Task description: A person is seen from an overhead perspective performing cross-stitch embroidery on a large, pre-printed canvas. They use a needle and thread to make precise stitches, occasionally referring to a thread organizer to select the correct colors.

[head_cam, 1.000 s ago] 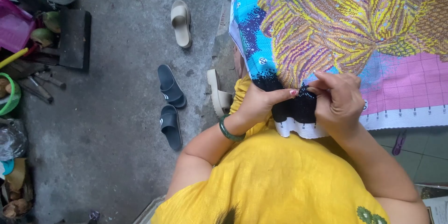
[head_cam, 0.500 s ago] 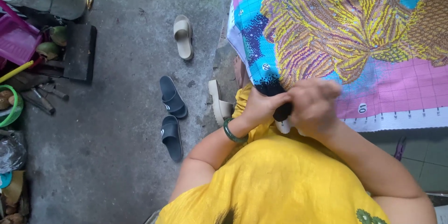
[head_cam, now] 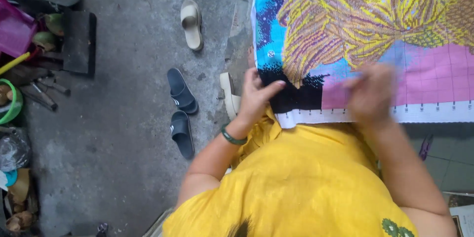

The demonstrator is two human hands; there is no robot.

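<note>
Embroidery cloth [head_cam: 375,25]: left hand [head_cam: 254,96] pinches its near-left black corner; right hand [head_cam: 370,96] blurred above the edge, grip unclear.

Yellow top [head_cam: 306,182], green embroidered motif; green bangle [head_cam: 232,137].

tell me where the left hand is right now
In the head view, the left hand rests left of centre on the black stitched corner of the cross-stitch canvas, with a cream sandal just to its left.
</note>
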